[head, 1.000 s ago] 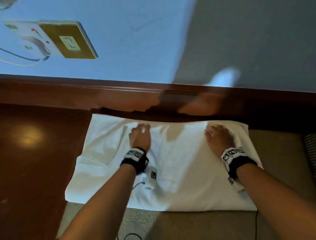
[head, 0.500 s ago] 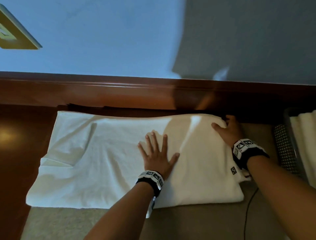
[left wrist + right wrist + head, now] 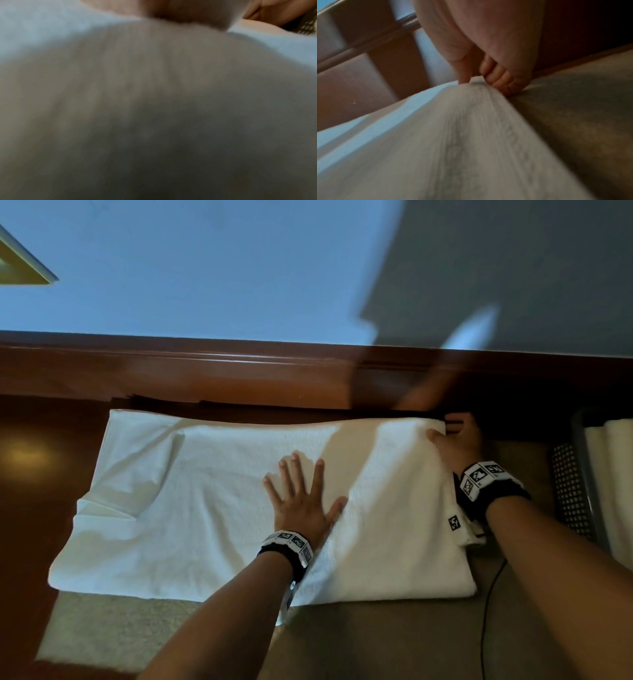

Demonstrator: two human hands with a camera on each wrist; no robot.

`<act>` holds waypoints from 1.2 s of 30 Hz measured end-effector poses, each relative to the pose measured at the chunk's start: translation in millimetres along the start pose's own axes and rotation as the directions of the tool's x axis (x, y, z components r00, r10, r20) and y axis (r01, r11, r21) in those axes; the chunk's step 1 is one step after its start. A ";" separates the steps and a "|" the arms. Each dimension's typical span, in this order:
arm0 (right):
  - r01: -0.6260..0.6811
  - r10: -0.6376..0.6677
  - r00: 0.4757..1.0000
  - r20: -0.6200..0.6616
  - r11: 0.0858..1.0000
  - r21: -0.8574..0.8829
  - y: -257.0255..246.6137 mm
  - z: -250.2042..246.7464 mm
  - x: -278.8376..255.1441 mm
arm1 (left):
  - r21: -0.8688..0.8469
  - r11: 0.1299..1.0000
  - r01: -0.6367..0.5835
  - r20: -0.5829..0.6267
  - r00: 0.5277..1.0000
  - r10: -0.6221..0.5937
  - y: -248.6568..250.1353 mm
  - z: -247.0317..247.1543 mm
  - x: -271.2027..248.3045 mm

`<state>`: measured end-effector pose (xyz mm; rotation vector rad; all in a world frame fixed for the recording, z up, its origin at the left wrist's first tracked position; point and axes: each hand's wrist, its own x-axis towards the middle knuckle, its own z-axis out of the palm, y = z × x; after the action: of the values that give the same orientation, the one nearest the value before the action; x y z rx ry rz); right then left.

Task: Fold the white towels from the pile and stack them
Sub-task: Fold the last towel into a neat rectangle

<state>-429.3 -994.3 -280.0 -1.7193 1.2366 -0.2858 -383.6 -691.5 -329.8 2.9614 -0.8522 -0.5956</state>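
Left hand (image 3: 301,501), fingers spread flat, is now pressing the towel's (image 3: 205,508) middle on the carpet; right hand (image 3: 459,440) is now pinching the far right corner. Cross-fold likely coming next.

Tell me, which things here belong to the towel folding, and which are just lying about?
Part of the job:
white towel
left hand, flat on it
right hand, pinching its far corner
towels in the basket

Just there:
black cable
wooden ledge
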 end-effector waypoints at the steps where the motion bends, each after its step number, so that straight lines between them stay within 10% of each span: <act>1: -0.065 0.065 0.998 -0.005 0.998 0.017 1.8 -0.7 1.5 | 0.001 1.000 0.001 -0.004 1.000 -0.001 0.0 0.6 0.1; 8: -0.225 0.247 0.938 0.244 0.967 -0.116 7.5 -3.8 0.3 | 0.009 1.000 0.009 -0.022 1.000 -0.008 0.2 1.8 0.2; 15: 0.071 -0.070 0.997 0.019 0.997 -0.041 10.5 5.4 -2.7 | -0.002 1.000 0.013 -0.005 1.000 -0.013 -0.2 1.2 1.0; 22: -0.179 0.209 0.960 0.184 0.969 -0.170 9.1 5.7 11.1 | -0.045 0.999 -0.001 -0.018 1.000 0.000 -0.3 -1.3 -1.6; 27: -0.008 -0.091 0.968 -0.233 0.919 -0.395 4.3 0.1 -3.4 | -0.063 0.998 -0.010 0.009 1.000 0.010 -1.4 -2.9 -2.3; 31: 0.493 -0.441 0.864 0.242 0.649 -0.579 14.7 24.2 -60.6 | -0.049 0.999 -0.004 0.017 1.000 0.005 -0.9 -3.3 -1.0; 34: 0.734 -0.369 0.680 0.634 0.356 -0.579 59.1 36.4 -101.1 | -0.062 0.998 -0.012 0.011 1.000 0.012 -0.6 -2.5 -2.4; 36: 0.716 -0.355 0.697 0.622 0.302 -0.630 81.4 23.8 -97.6 | -0.062 0.998 -0.007 0.012 1.000 0.008 -1.3 -1.3 -0.5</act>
<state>-507.5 -901.9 -325.5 -2.9117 0.3685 0.3572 -382.9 -690.3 -328.6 2.9011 -0.8295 -0.6290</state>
